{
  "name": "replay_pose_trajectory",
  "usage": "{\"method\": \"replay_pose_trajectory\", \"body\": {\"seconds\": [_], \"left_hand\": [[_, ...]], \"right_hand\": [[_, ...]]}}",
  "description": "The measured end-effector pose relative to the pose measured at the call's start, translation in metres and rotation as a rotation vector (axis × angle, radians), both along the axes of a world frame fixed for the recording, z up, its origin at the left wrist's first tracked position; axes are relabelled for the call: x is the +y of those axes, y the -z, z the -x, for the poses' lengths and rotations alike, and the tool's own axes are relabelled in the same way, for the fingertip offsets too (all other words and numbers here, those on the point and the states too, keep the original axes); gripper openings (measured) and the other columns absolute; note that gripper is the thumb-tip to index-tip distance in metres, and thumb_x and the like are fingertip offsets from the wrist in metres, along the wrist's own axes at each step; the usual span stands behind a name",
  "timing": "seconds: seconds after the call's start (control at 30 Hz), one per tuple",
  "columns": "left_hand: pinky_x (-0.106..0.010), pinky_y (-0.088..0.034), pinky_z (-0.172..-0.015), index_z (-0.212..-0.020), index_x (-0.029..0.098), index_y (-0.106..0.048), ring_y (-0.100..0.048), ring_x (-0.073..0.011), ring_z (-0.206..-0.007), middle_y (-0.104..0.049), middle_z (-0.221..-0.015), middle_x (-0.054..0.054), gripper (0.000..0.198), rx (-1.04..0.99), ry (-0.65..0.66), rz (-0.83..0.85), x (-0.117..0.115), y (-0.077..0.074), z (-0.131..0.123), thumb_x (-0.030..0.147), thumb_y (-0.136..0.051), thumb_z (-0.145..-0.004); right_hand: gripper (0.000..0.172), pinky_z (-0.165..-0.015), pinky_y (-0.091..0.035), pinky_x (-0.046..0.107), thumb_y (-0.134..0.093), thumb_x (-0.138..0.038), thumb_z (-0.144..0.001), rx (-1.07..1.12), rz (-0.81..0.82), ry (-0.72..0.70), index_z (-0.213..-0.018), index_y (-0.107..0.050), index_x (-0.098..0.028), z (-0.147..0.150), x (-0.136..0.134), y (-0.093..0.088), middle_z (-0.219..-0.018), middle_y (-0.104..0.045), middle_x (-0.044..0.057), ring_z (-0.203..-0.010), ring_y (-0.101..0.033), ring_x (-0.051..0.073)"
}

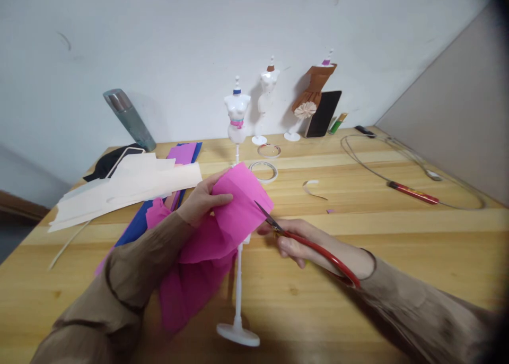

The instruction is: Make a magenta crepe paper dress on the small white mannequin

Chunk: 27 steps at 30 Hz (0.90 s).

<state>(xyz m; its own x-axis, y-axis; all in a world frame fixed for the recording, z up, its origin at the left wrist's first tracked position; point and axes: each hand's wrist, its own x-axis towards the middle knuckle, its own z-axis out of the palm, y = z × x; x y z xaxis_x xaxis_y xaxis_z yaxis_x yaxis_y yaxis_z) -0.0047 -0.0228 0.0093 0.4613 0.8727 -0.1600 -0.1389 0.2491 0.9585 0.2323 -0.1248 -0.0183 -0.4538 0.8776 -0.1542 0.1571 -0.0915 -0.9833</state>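
Note:
My left hand point(204, 197) pinches a folded sheet of magenta crepe paper point(240, 202), its thumb lying on top. The rest of the paper hangs in loose folds below my wrist. My right hand point(302, 239) is closed on red-handled scissors point(318, 250). Their dark blades reach over the paper's right part, the tip lying against its face; whether one blade is behind it I cannot tell. Behind the paper stands a small white mannequin point(237, 109) with a blue neck band and a pink waist band. Its middle is hidden by the paper.
Cream paper strips point(131, 186) and blue and purple sheets lie left, near a tilted spray bottle point(131, 120). Tape rolls point(263, 171), another white mannequin point(269, 91) and one in a brown dress point(318, 83) stand behind. A cable point(366, 165) and a red tube point(413, 192) lie right.

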Motion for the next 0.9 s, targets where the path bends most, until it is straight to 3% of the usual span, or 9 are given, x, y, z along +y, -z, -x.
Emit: {"method": "replay_pose_trajectory", "body": {"seconds": [0.07, 0.13, 0.2, 0.3, 0.37, 0.47, 0.63, 0.8, 0.9], "left_hand": [[-0.021, -0.045, -0.059, -0.149, 0.024, -0.041, -0.06, -0.0117, -0.065, -0.071, -0.085, 0.0, 0.1, 0.03, -0.029, -0.023, -0.001, 0.0, 0.0, 0.022, -0.086, -0.06], [-0.02, -0.04, -0.052, -0.155, 0.03, -0.027, -0.051, -0.0083, -0.051, -0.063, -0.064, 0.007, 0.107, 0.046, -0.022, -0.037, 0.0, 0.002, 0.001, 0.022, -0.084, -0.065], [-0.021, -0.04, -0.052, -0.15, 0.028, -0.04, -0.049, -0.0082, -0.049, -0.061, -0.058, 0.007, 0.095, 0.036, -0.021, -0.077, 0.002, 0.006, 0.003, 0.023, -0.083, -0.066], [-0.023, -0.043, -0.057, -0.114, 0.018, -0.075, -0.055, -0.0109, -0.06, -0.071, -0.073, -0.002, 0.05, 0.062, -0.026, -0.162, 0.006, 0.011, 0.006, 0.022, -0.082, -0.065], [-0.024, -0.043, -0.057, -0.1, 0.017, -0.079, -0.056, -0.0121, -0.063, -0.073, -0.078, -0.003, 0.034, 0.093, 0.005, -0.203, 0.007, 0.012, 0.009, 0.021, -0.081, -0.066], [-0.024, -0.044, -0.058, -0.108, 0.021, -0.077, -0.059, -0.0134, -0.066, -0.076, -0.087, -0.003, 0.041, 0.121, 0.057, -0.253, 0.009, 0.01, 0.014, 0.019, -0.08, -0.068], [-0.021, -0.048, -0.064, -0.125, 0.025, -0.068, -0.065, -0.0163, -0.085, -0.071, -0.123, -0.006, 0.054, 0.114, 0.058, -0.36, 0.014, 0.012, 0.021, 0.024, -0.08, -0.073], [-0.027, -0.056, -0.076, -0.143, 0.023, -0.05, -0.066, -0.0269, -0.106, -0.057, -0.143, -0.011, 0.08, 0.149, 0.073, -0.47, 0.017, 0.014, 0.021, 0.032, -0.082, -0.071], [-0.039, -0.049, -0.104, -0.148, 0.021, -0.044, -0.054, -0.0348, -0.129, -0.05, -0.15, -0.011, 0.089, 0.213, 0.081, -0.582, 0.014, 0.007, 0.019, 0.036, -0.083, -0.069]], "right_hand": [[0.058, -0.042, -0.039, 0.02, -0.06, -0.066, -0.083, 0.041, 0.02, 0.048, -0.113, -0.068, -0.017, 0.003, -0.004, -0.002, -0.067, -0.052, -0.002, -0.047, -0.043, 0.007], [0.057, -0.042, -0.04, 0.021, -0.06, -0.066, -0.082, 0.058, 0.017, 0.064, -0.112, -0.068, -0.018, 0.005, -0.007, -0.004, -0.067, -0.054, -0.002, -0.046, -0.043, 0.007], [0.059, -0.042, -0.04, 0.022, -0.06, -0.066, -0.082, 0.036, 0.005, 0.063, -0.114, -0.068, -0.017, 0.006, -0.008, -0.005, -0.068, -0.055, -0.002, -0.045, -0.043, 0.007], [0.059, -0.043, -0.042, 0.022, -0.058, -0.065, -0.084, -0.032, -0.048, 0.028, -0.117, -0.066, -0.017, 0.004, -0.006, -0.006, -0.077, -0.06, 0.002, -0.049, -0.046, 0.008], [0.053, -0.058, -0.053, 0.028, -0.057, -0.062, -0.086, -0.07, -0.165, -0.012, -0.114, -0.067, -0.018, 0.003, -0.004, -0.008, -0.093, -0.066, 0.008, -0.064, -0.057, 0.014], [0.049, -0.094, -0.052, 0.043, -0.056, -0.056, -0.089, -0.137, -0.309, -0.076, -0.118, -0.066, -0.017, 0.003, -0.002, -0.014, -0.117, -0.067, 0.013, -0.102, -0.064, 0.026], [0.055, -0.104, -0.046, 0.051, -0.057, -0.052, -0.09, -0.24, -0.348, -0.076, -0.132, -0.058, -0.018, 0.005, -0.003, -0.02, -0.131, -0.064, 0.017, -0.124, -0.058, 0.033], [0.053, -0.102, -0.048, 0.046, -0.054, -0.055, -0.092, -0.188, -0.357, -0.103, -0.125, -0.062, -0.015, 0.003, -0.004, -0.016, -0.127, -0.065, 0.017, -0.115, -0.062, 0.029], [0.062, -0.069, -0.057, 0.033, -0.048, -0.064, -0.091, -0.148, -0.217, -0.085, -0.122, -0.062, -0.012, -0.001, -0.007, -0.009, -0.099, -0.069, 0.012, -0.072, -0.065, 0.017]]}}
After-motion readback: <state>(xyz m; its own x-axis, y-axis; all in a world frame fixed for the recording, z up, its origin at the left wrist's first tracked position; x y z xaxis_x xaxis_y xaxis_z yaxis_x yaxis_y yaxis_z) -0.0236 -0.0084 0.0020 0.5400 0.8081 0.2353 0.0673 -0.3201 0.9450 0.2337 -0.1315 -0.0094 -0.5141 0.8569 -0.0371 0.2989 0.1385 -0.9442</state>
